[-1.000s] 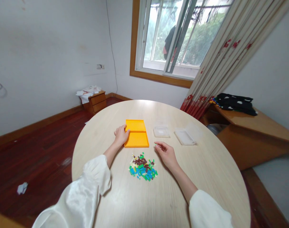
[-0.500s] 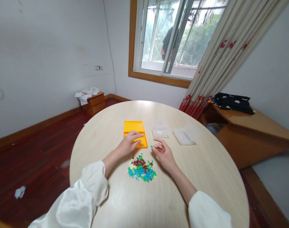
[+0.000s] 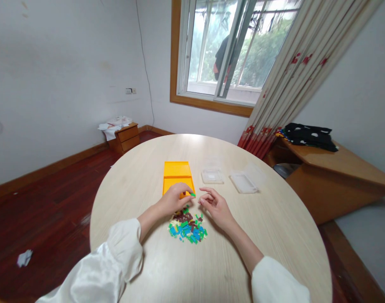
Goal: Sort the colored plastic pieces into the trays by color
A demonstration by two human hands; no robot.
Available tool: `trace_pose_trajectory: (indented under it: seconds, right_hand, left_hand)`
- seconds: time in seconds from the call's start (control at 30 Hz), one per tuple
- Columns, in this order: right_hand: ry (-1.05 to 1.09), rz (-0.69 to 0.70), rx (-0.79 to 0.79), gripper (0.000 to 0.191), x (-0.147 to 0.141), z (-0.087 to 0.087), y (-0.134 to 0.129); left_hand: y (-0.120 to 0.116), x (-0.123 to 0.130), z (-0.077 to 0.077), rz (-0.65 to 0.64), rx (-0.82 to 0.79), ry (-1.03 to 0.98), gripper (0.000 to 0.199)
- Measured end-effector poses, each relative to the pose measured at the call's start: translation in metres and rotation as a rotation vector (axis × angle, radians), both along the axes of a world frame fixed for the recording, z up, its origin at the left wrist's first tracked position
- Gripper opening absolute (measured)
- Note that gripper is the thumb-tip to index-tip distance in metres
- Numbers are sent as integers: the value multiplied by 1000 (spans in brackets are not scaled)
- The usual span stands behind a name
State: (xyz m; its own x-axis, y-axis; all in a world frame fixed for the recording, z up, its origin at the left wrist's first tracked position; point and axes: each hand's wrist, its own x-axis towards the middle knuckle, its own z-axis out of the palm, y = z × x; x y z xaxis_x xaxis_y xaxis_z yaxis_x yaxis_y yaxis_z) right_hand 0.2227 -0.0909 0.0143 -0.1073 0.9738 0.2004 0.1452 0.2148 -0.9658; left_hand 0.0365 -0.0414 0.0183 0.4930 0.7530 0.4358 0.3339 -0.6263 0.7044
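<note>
A small green piece is between the fingertips of my left hand, in front of the open yellow box. Close by on the right, my right hand has its thumb and fingers curled towards each other; whether they pinch anything is too small to tell. Just below both hands lies a loose pile of small bricks in blue, green, brown, yellow and cream. The fingers of my left hand hide part of the box's near edge.
Two open clear plastic boxes, one near the middle and one farther right, lie on the round table. Behind it stand a small drawer cabinet and a brown desk with dark cloth.
My left hand has come down from over the yellow box towards my right hand. The green piece, earlier at my right fingertips, is now at my left fingertips.
</note>
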Motion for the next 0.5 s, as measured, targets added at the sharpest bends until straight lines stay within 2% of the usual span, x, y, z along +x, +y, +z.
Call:
trace_pose_trajectory:
  seconds: [0.1,0.2,0.33,0.5]
  right_hand:
    - [-232,66,9,20,16,4,1]
    - [-359,221,-16,15,27,8,0]
    - [-389,326,-24,13,28,10,-4]
    - [-445,336,-11,16,25,5,-4]
  left_hand:
    - [13,-9,-5,191,-6,-26,7]
    - [28,-19,-14,288,-22,61,5]
    - [37,-26,-22,315,-5,161,6]
    - [35,-25,-21,334,31,232,12]
